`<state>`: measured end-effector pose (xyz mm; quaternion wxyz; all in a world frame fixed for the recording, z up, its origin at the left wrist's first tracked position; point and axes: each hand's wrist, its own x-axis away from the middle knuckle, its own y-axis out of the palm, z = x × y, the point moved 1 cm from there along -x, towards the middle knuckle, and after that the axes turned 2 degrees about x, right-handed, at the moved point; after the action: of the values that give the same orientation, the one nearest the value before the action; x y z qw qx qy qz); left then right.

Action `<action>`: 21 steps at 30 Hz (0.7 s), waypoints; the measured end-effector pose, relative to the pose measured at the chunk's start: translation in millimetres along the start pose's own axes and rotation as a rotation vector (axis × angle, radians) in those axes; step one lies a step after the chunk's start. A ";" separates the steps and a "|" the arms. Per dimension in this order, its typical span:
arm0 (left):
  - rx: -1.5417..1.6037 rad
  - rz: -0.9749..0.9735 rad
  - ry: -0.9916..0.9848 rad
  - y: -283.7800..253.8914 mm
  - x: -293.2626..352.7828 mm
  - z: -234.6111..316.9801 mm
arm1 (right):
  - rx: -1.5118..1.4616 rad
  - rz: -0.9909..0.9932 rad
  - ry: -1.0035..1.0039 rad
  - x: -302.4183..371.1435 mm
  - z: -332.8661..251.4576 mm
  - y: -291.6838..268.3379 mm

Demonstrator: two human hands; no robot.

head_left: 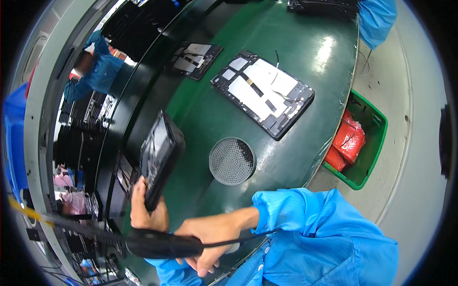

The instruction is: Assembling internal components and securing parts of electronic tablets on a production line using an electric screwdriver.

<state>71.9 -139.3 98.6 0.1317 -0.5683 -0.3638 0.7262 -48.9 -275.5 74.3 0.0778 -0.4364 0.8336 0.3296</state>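
My left hand (149, 214) grips the lower end of an opened tablet (163, 157), held up and tilted so its inner parts face left. To the right of it, my right hand (210, 236) has bent fingers pointing down. A black rounded handle on a cable (164, 243), like an electric screwdriver, crosses in front of both hands and hides part of the right fingers. Whether those fingers hold something cannot be made out. Beyond my hands stands a round grey dish (231, 164) with small dark pieces, likely screws, at its right side.
A second opened tablet (262, 93) lies on the green table (296, 57), and a third (195, 59) farther left. A green bin (377, 143) with red packages (349, 138) stands on the right. Blue-sleeved people (98, 66) are at the far left and top right (377, 21).
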 end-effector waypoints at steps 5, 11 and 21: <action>-0.124 -0.115 -0.202 -25.9 91.8 14.1 | 0.325 0.187 -0.202 11.2 -34.9 -25.7; -0.036 -0.216 -0.135 -42.3 137.9 62.1 | 0.602 0.891 -0.345 31.6 -82.5 -41.3; 0.182 -0.340 -0.293 -25.1 174.2 89.5 | 0.959 1.098 -0.477 36.5 -43.4 -72.6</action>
<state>-71.8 -50.3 -3.5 0.2486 -0.3731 -0.4028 0.7980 -7.6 -356.2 57.5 0.2616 0.2050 0.9431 0.0084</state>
